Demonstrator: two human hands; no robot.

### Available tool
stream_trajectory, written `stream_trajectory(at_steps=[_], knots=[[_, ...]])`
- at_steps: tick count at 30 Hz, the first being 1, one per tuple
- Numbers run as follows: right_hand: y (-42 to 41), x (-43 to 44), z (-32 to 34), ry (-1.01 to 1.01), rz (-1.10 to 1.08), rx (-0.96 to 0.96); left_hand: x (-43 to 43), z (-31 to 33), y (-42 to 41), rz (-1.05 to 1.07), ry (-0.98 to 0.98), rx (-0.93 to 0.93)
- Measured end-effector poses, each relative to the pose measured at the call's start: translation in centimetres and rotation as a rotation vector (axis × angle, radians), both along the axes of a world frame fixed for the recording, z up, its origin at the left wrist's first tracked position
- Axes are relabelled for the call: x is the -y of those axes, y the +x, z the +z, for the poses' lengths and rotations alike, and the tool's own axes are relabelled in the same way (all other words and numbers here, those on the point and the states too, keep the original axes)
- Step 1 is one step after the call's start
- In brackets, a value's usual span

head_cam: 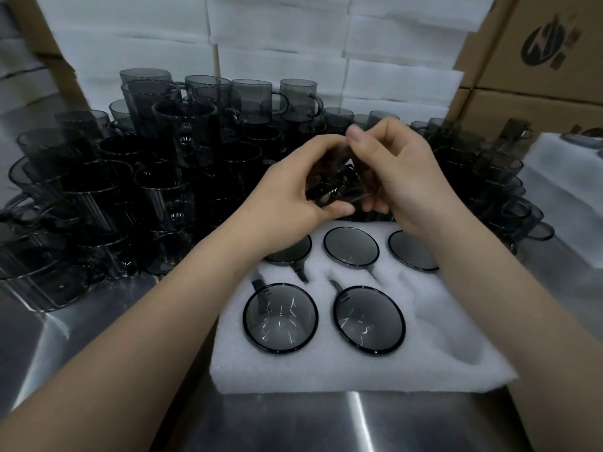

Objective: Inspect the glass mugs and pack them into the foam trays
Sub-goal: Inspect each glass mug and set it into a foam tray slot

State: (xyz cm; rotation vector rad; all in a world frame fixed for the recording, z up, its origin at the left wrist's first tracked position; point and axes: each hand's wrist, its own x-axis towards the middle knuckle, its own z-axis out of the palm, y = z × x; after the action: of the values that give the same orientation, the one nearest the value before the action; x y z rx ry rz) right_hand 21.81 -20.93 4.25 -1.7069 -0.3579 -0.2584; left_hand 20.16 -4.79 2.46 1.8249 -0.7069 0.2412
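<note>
A smoky dark glass mug point(342, 177) is held in the air over the far edge of the white foam tray point(346, 373). My left hand point(293, 194) grips it from the left, and my right hand point(401, 177) holds it from the right with the thumb on top. Several mugs sit in the tray's round pockets, among them one at the near left point(280, 318) and one at the near middle point(368, 319). The near right pocket point(456, 324) holds no mug.
A dense crowd of dark glass mugs point(137, 177) stands stacked on the steel table point(98, 347) to the left and behind. White foam sheets point(277, 37) pile at the back. Cardboard boxes point(548, 60) stand at right, beside another foam tray point(567, 190).
</note>
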Motion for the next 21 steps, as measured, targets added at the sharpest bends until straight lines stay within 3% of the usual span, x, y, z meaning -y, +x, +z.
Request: stream_trajectory(at_steps=[4,9,12,15,21], knots=[[0.1,0.2,0.2,0.164,0.042,-0.121,0.0,0.0,0.2,-0.056,-0.052,-0.015],[0.5,1.3,0.5,0.394,0.406,-0.344,-0.2,0.2,0.2,-0.047,-0.183,-0.050],[0.5,1.7,0.5,0.441,0.539,-0.369,-0.3,0.3,0.1,-0.028,-0.247,-0.084],[0.4,1.5,0.4,0.370,0.493,-0.325,-0.2,0.2,0.0,-0.028,-0.214,-0.095],[0.3,0.6,-0.1,0.179,0.181,-0.148,0.2,0.1,0.1,-0.015,-0.071,-0.091]])
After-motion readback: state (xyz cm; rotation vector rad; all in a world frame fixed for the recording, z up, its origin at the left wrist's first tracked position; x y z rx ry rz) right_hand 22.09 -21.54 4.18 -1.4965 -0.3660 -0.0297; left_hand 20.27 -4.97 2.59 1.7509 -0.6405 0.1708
